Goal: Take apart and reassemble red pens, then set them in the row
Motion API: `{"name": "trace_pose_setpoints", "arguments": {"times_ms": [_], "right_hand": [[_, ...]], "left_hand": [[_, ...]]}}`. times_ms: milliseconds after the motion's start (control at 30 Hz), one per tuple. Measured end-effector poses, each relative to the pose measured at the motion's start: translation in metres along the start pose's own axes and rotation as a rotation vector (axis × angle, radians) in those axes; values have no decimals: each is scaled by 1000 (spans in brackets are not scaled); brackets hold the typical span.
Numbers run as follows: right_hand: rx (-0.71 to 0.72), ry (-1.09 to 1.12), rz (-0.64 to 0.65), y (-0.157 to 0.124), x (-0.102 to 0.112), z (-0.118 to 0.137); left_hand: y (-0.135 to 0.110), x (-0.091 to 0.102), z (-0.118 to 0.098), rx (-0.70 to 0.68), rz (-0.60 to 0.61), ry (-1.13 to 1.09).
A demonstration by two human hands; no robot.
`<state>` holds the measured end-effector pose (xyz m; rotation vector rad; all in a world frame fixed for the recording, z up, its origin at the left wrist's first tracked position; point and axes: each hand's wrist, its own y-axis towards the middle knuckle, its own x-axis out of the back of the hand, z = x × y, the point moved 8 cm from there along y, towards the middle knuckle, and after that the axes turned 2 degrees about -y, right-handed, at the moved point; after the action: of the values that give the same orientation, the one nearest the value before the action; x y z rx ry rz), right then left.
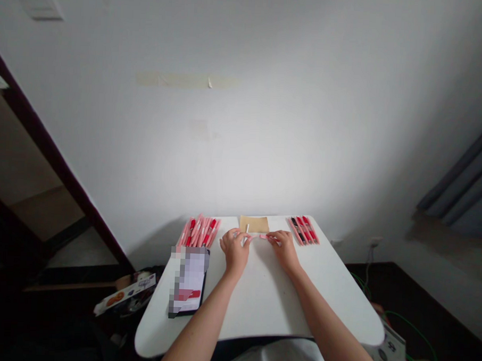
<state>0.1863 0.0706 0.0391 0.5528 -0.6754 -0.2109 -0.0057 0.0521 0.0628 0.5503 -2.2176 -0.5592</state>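
Note:
My left hand [237, 249] is at the far half of the white table [262, 293], its fingers pinched on a thin pink piece that is mostly hidden by them. Opposite it, my right hand [285, 251] pinches a short pink piece [263, 236] that looks like part of a pen. A narrow gap shows between the two sets of fingertips. A small white stick [247, 228] stands out near my left fingers. Just behind the hands lies a tan sheet [259, 224]. The pieces are too small to make out fully.
A pile of pink and red pens [199, 232] lies at the back left. Pens in a neat row [304, 230], with red and black parts, lie at the back right. A phone [192, 282] rests at the left front. The wall [266, 149] stands behind the table.

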Motion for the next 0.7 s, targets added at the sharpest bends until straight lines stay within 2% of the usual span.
{"name": "trace_pose_setpoints", "arguments": {"times_ms": [433,700], "right_hand": [[55,-8,2,-1,-1,4],[123,-43,11,-3,0,16]], "left_hand": [[-1,-3,0,25,51,5],[-3,-10,1,45,123,10]]}}
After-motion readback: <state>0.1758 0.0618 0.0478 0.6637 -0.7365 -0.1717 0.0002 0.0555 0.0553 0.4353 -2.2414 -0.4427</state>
